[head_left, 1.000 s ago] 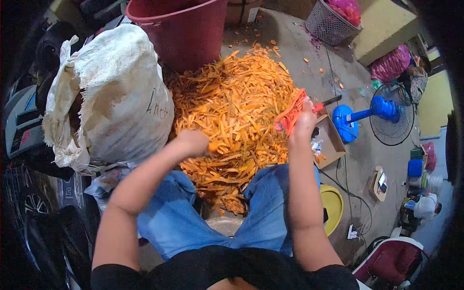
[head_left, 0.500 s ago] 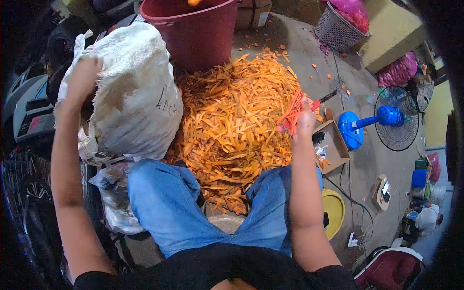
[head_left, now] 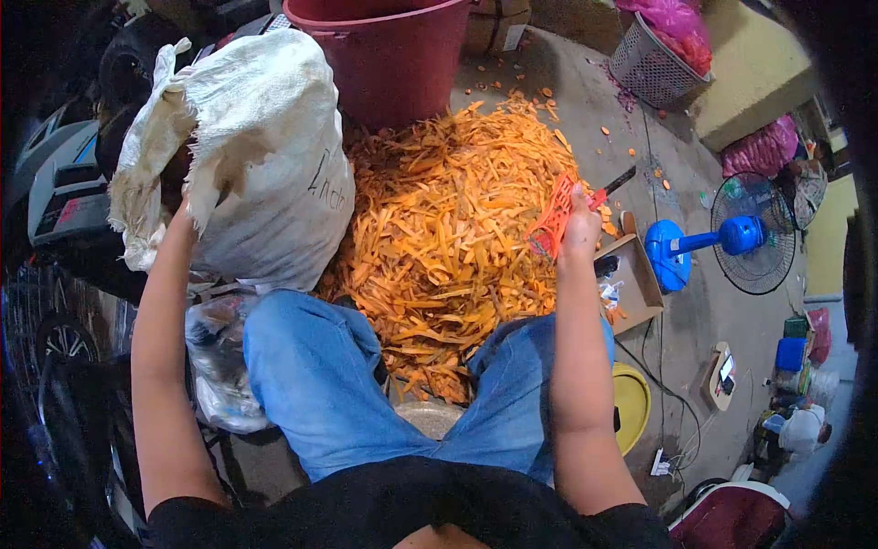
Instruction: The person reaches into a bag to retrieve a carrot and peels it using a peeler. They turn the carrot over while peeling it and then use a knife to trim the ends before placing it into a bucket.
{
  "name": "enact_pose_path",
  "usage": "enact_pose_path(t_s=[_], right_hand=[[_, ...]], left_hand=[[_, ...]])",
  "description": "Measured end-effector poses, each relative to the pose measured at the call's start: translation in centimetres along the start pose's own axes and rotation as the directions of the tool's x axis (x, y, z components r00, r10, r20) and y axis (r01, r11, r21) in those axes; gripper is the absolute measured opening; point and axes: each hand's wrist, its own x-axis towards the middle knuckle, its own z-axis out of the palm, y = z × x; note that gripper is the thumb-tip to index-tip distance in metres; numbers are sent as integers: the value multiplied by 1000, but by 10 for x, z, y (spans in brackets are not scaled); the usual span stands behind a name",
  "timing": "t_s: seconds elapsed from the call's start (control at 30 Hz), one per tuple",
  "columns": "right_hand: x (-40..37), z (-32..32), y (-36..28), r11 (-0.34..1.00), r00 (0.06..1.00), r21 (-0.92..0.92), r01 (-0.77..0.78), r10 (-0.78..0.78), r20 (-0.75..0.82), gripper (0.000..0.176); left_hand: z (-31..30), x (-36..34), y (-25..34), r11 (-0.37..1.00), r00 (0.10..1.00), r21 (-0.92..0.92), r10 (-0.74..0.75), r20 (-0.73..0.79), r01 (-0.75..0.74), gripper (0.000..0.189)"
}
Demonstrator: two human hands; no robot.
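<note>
My left hand (head_left: 184, 218) reaches into the mouth of a white woven sack (head_left: 274, 101) with dark lettering on its side. The fingers are hidden inside the sack. On the other side, my right hand (head_left: 580, 229) is closed around a red-orange slotted plastic tool (head_left: 552, 218), held over the right edge of a big heap of orange peelings (head_left: 448, 229). A dark narrow bar (head_left: 621, 179) sticks out past that hand toward the upper right. The peelings spread on the floor in front of my knees.
Behind the heap stands a large dark-red tub (head_left: 393, 73). To the right are a cardboard tray (head_left: 640, 284), a blue fan (head_left: 672, 256), a yellow lid-like disc (head_left: 633, 403) and cables. A clear plastic bag (head_left: 224, 366) lies by my left knee. Another person (head_left: 805, 428) is far right.
My left hand has gone from the sack's upper rim down into its opening, and the mouth gapes wider. The right hand still grips the red-orange tool. An orange piece over the tub is gone.
</note>
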Motion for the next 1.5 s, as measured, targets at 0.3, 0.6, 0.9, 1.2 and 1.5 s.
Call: enact_pose_path(t_s=[0.3,0.6,0.9,1.2,1.5], right_hand=[[14,-9,15,1000,1000,-2,12,-12,10,19],[14,-7,12,998,999,-56,-23,21,-37,20],[17,-12,11,998,997,-64,-22,18,-71,20],[20,-14,17,999,999,-45,-9,11,45,25],[-6,4,0,978,995,192,-75,60,80,25]], left_hand=[[-9,11,21,996,999,78,42,-20,-40,40],[11,12,10,983,992,-160,-103,-73,91,40],[16,16,-17,631,831,-752,-511,-219,190,40],[-85,-35,51,80,764,-927,-542,-350,-367,39],[-103,-60,181,-408,883,-785,-272,-383,-466,58]])
